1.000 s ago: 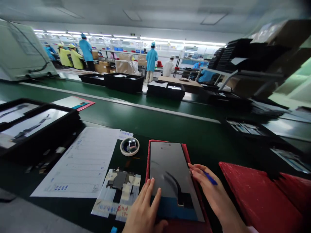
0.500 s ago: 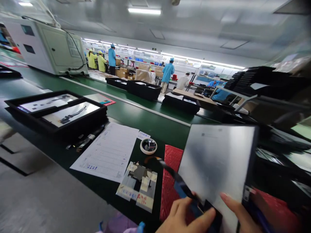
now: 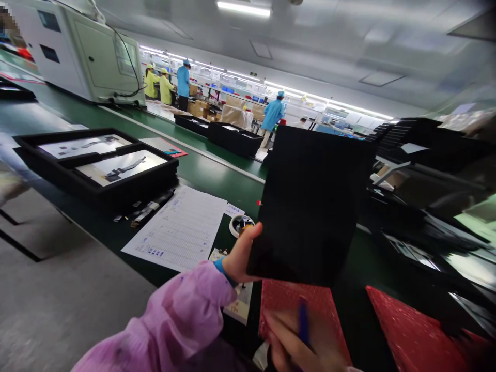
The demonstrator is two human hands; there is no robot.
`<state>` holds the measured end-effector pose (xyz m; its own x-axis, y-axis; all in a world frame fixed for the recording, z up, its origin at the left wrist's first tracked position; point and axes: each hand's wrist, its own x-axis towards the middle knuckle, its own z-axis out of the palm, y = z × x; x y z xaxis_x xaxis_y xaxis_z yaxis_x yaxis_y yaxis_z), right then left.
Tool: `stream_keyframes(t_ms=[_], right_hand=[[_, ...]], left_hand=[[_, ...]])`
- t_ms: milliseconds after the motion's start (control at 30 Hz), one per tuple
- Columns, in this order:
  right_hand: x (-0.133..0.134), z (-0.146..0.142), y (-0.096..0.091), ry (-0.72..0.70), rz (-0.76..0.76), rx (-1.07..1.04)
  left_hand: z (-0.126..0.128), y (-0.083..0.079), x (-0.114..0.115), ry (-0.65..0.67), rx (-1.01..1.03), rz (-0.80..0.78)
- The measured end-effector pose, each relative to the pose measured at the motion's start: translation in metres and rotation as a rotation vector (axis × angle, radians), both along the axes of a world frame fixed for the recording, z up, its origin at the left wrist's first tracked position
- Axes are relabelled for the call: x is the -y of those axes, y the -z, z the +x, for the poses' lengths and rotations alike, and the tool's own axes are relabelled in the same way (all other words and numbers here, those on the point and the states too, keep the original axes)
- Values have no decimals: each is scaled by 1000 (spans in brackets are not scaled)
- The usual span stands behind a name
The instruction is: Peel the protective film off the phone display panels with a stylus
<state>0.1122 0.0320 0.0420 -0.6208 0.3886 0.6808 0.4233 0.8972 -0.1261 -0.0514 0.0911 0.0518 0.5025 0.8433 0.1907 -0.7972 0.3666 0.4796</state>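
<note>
My left hand [image 3: 239, 256], in a pink sleeve, is closed on the lower left edge of a large black display panel [image 3: 310, 206] and holds it upright in front of me. Its dark face is turned toward me. My right hand [image 3: 306, 338] is low at the bottom edge, fingers curled round a blue pen [image 3: 303, 320], resting over a red bubble-wrap pad [image 3: 298, 305]. A roll of tape [image 3: 239, 225] lies just behind my left thumb.
A printed paper sheet [image 3: 180, 227] lies on the green bench. Black trays [image 3: 101, 168] with panels stand at the left. A second red pad [image 3: 411, 330] is at the right. Stacked black trays [image 3: 406, 139] fill the right shelf. Workers in blue and yellow stand far back.
The panel was lying on the red pad, then lifted with its grey back showing; now it stands upright, flipped to its black face, held by my left hand alone. My right hand dropped away.
</note>
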Motion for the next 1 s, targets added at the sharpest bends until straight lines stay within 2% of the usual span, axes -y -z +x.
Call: stream_keyframes(t_ms=[67,100,233,300,400,533,633,800,867,933,1000], right_hand=[[-12,-8,8,-157,-57,138],[-19,-13,12,-191,-106,198],[-37,-30,35,-193,-233,351],[-40,-34,46,-184,-161,384],[-42,-37,57,-144,24,343],[-41,-44,67,-98,205,182],[-36,-53,78,7,266,87],[-25,-70,112,214,80,-46],[-25,-73,128,276,60,-154],[-27,-71,139,297,75,-224],[-30,-64,145,255,55,-165]], left_hand=[[-15,1,-19,-36,41,-35],[-21,0,-28,-55,55,-53],[-35,-3,-53,-74,38,-111],[-39,3,-63,-78,12,-144],[-42,25,-72,-57,-47,-201],[-44,52,-70,-44,-98,-268],[-43,56,-64,-93,-114,-304],[-39,51,-57,-122,-158,-324],[-39,53,-57,-102,-158,-312],[-39,56,-58,-75,-156,-294],[-40,59,-57,-26,-147,-254]])
